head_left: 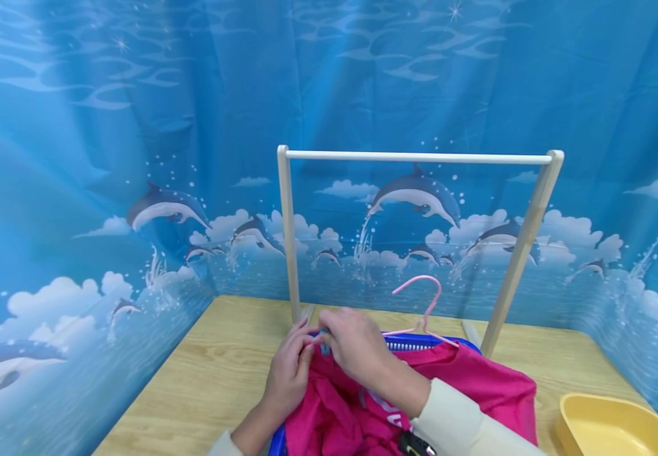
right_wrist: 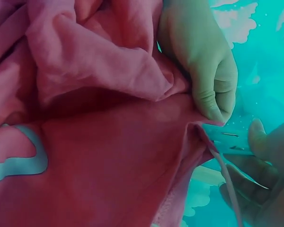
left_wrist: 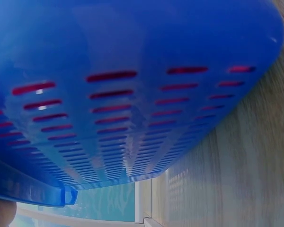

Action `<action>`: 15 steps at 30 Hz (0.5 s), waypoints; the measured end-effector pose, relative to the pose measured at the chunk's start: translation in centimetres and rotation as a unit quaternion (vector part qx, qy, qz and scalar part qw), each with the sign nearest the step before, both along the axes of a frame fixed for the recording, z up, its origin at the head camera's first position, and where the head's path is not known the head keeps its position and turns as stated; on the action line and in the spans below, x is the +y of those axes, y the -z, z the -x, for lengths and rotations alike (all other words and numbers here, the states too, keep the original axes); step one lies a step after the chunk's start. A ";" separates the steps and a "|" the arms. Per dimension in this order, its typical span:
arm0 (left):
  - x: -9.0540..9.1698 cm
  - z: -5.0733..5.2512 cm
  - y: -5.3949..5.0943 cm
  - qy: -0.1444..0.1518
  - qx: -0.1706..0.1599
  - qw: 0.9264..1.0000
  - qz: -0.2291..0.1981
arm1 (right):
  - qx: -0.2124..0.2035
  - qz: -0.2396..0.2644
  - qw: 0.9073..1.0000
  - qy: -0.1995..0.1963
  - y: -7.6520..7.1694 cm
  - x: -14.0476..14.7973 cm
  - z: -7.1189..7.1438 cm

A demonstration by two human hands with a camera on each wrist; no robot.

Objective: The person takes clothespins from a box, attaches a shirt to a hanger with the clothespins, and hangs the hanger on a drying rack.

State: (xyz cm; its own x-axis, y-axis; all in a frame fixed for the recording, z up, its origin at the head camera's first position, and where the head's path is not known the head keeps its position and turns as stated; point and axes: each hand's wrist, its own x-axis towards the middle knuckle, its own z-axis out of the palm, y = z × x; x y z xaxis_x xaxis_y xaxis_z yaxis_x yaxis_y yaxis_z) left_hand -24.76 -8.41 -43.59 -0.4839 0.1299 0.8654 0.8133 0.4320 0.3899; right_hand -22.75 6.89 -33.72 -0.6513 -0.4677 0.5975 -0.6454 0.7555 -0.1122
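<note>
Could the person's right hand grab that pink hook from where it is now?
Probably yes: the pink hook stands up near the right hand, with nothing covering it. But that hand seems to be pinching a blue clip, which it would likely have to let go first.

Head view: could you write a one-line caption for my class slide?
Left hand pinching pink cloth, right hand holding a light-blue clip, at a blue basket before a wooden rack.
</note>
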 end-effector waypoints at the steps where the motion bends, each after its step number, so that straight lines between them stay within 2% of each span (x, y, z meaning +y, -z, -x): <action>1: 0.0 0.0 0.0 0.000 0.001 1.000 -0.001 | 0.006 0.003 1.000 -0.002 0.1 0.0 0.0; 6: 0.0 0.1 0.0 -0.001 0.008 1.000 -0.002 | 0.011 0.014 1.000 -0.010 0.5 0.1 0.2; 11: 0.0 0.1 0.1 -0.007 0.008 1.000 0.002 | -0.017 0.010 1.000 -0.003 0.4 0.2 0.1; 15: 0.0 0.0 0.1 -0.008 0.005 1.000 0.003 | -0.049 -0.016 0.999 0.008 0.0 0.2 -0.1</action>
State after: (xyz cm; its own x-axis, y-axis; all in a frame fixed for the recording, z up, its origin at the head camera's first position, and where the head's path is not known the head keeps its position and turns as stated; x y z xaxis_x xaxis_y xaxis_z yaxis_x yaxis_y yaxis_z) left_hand -24.76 -8.40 -43.64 -0.4768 0.1268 0.8698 0.8102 0.4472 0.3789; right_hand -22.62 7.05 -33.74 -0.7138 -0.4746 0.5150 -0.6200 0.7702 -0.1496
